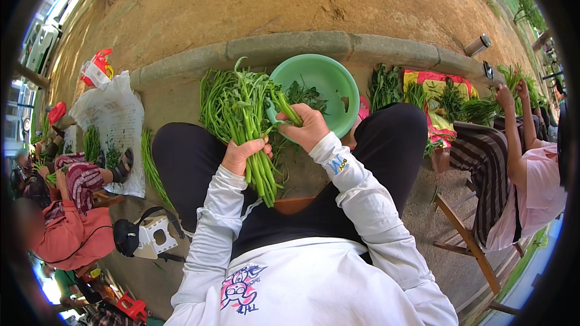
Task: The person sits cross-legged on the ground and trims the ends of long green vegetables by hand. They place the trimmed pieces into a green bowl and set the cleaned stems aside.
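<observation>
My left hand [244,153] is closed around a thick bundle of green leafy vegetable stems [262,176], cut ends pointing towards me and leaves away. To its right, my right hand [306,127] grips a smaller bunch of the same stems [288,109], whose leafy part meets the top of the bundle. Beyond my hands a heap of long green stems [212,104] lies on the ground at the left. Beside it stands a light green plastic basin [346,79] with loose dark leaves [306,97] inside. My right hand is over the basin's near rim.
A stone kerb [290,47] runs behind the basin. At left are a white woven sack [120,113], a white folding stool [158,237] and a seated person in red [86,235]. At right, vegetables lie on a red-yellow sack [439,82] beside a person on a wooden chair [471,249].
</observation>
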A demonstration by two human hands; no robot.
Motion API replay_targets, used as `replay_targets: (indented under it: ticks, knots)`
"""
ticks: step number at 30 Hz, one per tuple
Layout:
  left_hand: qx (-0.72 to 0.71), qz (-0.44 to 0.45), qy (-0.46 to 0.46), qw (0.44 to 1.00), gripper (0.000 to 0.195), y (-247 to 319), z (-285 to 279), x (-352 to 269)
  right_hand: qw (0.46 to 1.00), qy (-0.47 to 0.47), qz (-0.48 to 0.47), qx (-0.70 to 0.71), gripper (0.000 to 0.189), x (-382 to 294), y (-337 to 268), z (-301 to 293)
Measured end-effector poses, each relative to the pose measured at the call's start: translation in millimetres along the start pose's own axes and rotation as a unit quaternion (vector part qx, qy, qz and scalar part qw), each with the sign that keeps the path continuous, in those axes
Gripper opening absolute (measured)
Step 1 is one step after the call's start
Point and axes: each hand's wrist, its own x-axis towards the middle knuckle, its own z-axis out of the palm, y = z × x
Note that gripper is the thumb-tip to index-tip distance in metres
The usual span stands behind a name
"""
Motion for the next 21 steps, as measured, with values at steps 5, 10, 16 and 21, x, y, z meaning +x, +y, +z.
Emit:
replay_targets:
  ticks: [5, 10, 16, 21]
  knots:
    - [0.005, -0.002, 0.002, 1.0, 0.05, 0.7, 2.1, -0.8, 0.996, 0.023, -0.044, -0.076, 0.015, -0.8, -0.2, 5.0]
    - [0.011, 0.005, 0.002, 1.0, 0.049, 0.5, 2.5, -0.7, 0.994, 0.038, -0.054, -0.088, 0.011, -0.6, 3.2, 8.0]
    - [0.029, 0.002, 0.008, 1.0, 0.047, 0.1, 1.7, 0.4, 0.992, 0.025, -0.073, -0.102, 0.01, -0.7, 2.3, 9.8]
    - [0.056, 0.011, 0.022, 0.998, 0.041, -1.8, 2.3, 1.1, 0.985, 0.04, -0.087, -0.145, 0.012, -1.1, 0.6, 8.3]
